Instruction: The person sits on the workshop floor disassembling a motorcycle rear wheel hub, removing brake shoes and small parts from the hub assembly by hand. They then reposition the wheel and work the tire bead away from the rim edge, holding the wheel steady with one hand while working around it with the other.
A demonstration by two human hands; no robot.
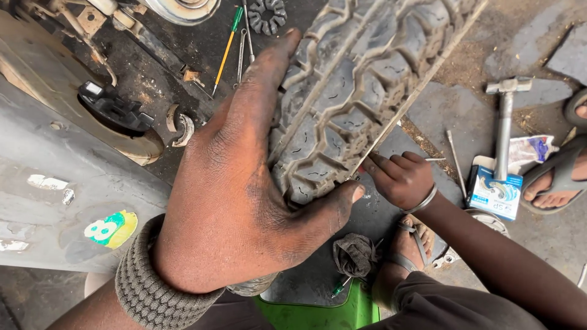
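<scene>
A knobby tyre (361, 91) is being pressed by the left hand (244, 195), fingers spread flat on the tread. Its near right edge is being pinched by the right hand (400, 178), fingers closed together there.

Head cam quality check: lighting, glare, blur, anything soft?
Head view: even, diffuse daylight with soft shadows; no strong glare. The left hand sits close to the lens and looks oversized. The tyre tread is sharp; the right hand and hammer are clear too.

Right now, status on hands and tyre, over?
Left hand flat on tyre tread. Right hand pinched at tyre edge. Hammer and screwdriver lying clear.
</scene>
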